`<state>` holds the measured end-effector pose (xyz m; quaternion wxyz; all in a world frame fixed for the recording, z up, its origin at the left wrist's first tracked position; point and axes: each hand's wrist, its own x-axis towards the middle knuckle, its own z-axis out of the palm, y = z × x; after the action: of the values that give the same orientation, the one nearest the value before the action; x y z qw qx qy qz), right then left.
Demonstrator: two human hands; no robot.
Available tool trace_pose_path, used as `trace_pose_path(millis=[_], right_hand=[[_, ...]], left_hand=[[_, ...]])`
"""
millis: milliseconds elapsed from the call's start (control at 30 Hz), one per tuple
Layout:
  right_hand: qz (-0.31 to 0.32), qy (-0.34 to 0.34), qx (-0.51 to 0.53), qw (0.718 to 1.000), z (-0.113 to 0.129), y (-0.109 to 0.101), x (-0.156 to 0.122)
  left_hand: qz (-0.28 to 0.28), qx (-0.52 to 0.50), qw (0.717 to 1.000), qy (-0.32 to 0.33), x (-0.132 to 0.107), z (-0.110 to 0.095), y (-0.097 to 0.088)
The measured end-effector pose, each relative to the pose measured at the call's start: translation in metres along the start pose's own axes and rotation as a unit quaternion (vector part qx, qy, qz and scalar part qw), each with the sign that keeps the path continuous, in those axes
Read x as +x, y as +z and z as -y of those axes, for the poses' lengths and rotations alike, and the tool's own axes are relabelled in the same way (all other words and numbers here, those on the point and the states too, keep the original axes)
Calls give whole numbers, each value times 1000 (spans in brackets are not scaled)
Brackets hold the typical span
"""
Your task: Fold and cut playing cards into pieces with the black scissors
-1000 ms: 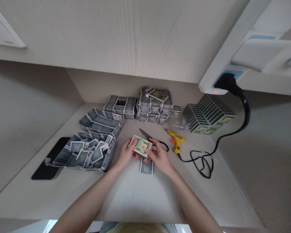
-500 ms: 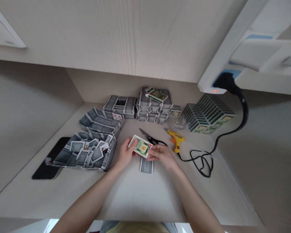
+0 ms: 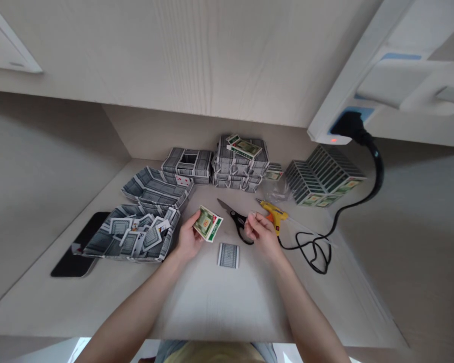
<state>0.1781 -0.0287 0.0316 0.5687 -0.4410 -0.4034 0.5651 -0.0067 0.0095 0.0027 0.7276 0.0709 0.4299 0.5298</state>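
My left hand (image 3: 189, 238) grips a green-and-white playing card box (image 3: 208, 223), thumb on its top face and the printed end tilted towards the right. Apart from the box, my right hand (image 3: 260, 233) hovers by the scissors with its fingers curled together; whatever may be between them is hidden. A grey-backed playing card (image 3: 229, 255) lies on the table below and between my hands. The black-handled scissors (image 3: 237, 220) rest just beyond, partly beside my right fingers. A yellow glue gun (image 3: 274, 214) lies to the right of that hand.
On the left, a card-built tray (image 3: 166, 249) holds loose cards, overlapping a phone (image 3: 73, 259). Behind are another tray (image 3: 155, 186), a card box with an opening (image 3: 200, 161) and stacked card-built boxes (image 3: 240, 169). Packed decks (image 3: 325, 176) stand right, near a looping black cord (image 3: 329, 242).
My right hand has let go of the card box and moved right. My left hand has drawn the box slightly left and turned it, so its green end shows.
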Motion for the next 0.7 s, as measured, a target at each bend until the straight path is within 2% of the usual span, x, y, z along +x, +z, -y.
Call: trace_pose_path(millis=[67, 167, 300, 400, 467, 700], right_hand=[[-12, -17, 24, 999, 3, 2, 4], [3, -50, 37, 998, 17, 8, 17], [29, -145, -23, 989, 48, 24, 42], [52, -215, -92, 971, 71, 45, 62], [84, -232, -118, 962, 82, 62, 75], [202, -251, -107, 941, 86, 117, 131]], left_hand=[[-7, -4, 1000, -1, 0, 1, 0], [-17, 8, 1000, -9, 2, 4, -2], [-21, 25, 999, -16, 3, 6, -1], [-13, 31, 999, -16, 3, 6, 2], [-3, 39, 999, -16, 2, 6, 2], [43, 95, 995, 6, 0, 11, -2]])
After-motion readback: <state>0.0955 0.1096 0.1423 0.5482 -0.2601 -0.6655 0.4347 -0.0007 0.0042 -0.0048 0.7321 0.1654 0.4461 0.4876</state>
